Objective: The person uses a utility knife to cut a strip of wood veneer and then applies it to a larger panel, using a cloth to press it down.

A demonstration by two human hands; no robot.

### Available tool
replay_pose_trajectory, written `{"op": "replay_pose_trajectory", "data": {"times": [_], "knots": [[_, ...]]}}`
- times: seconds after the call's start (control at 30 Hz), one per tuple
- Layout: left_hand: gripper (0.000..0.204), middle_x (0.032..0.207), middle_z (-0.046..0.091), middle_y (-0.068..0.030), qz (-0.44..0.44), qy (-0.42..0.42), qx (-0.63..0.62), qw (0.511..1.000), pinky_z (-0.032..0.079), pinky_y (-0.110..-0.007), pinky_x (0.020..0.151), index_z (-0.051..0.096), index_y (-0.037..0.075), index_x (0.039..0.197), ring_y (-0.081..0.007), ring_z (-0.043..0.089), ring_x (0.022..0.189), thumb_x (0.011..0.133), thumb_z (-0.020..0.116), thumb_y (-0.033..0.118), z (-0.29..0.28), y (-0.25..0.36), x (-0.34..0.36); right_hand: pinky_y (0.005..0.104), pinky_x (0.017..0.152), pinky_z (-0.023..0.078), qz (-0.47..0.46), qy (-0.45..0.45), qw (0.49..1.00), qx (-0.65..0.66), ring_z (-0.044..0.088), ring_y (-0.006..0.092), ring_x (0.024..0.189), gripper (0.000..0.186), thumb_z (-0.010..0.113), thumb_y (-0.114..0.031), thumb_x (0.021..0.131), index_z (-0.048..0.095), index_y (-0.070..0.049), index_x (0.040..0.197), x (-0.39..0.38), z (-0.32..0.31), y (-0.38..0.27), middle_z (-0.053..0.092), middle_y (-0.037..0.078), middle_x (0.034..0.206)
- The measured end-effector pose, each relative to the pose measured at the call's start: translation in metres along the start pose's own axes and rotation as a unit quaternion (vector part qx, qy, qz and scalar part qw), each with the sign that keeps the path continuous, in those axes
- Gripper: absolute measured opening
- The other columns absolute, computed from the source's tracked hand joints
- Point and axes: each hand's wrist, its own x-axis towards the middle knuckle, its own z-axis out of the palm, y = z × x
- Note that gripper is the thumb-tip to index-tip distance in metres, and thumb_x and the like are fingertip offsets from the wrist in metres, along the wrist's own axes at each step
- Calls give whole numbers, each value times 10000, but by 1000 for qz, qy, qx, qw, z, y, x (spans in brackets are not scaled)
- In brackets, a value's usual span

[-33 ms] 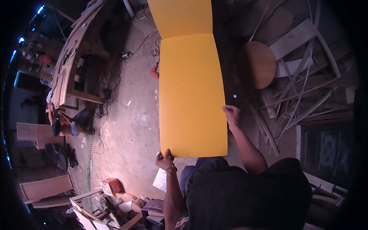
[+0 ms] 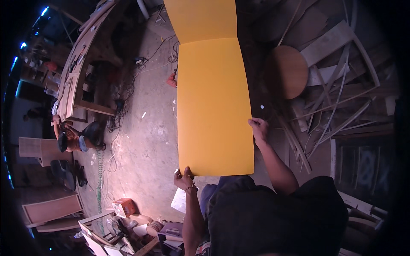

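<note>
A long yellow sheet [image 2: 215, 111] stretches away from my body down the middle of the view. A crease or seam crosses it near the top, and a second yellow panel [image 2: 203, 19] continues beyond that line. My left hand [image 2: 184, 180] grips the near left corner, thumb on top and fingers underneath. Something small and pale shows at that hand's fingertips, too small to name. Partway up the right side, my right hand [image 2: 259, 128] pinches the edge with the fingers curled. The sheet's underside, and whatever supports its far end, are hidden.
Leaning along the left is a long workbench [image 2: 77, 72] with tools. A co-worker [image 2: 73, 137] is beside it. Cables [image 2: 128, 91] run over the floor. An orange box [image 2: 124, 207] and clutter lie lower left. At right are a round wooden board [image 2: 287, 72] and scrap strips [image 2: 329, 115].
</note>
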Motion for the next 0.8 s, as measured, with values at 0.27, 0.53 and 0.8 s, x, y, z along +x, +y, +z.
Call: {"op": "replay_pose_trajectory", "data": {"times": [0.27,0.53,0.8], "knots": [[354,882,717,-165,-38,1,30,999,529,-320,570,644,-68,1006,-213,676,707,738,863,8,-3,-11,16,264,783,527,-16,25,999,-37,663,111,831,178,761,-95,889,732,53,985,4,-2,16,733,61,910],[339,866,708,-203,-60,-28,11,998,554,-347,528,622,-51,993,-242,675,674,746,854,-37,-7,-14,28,276,831,529,11,42,999,31,683,133,874,209,768,-141,881,744,42,979,5,1,21,752,81,940],[334,865,687,-252,-113,-49,4,992,569,-418,476,576,-45,1055,-304,672,636,808,800,-66,1,10,21,253,751,515,-39,80,996,-27,632,88,773,175,766,-125,887,736,32,957,-2,6,17,706,20,830]]}}
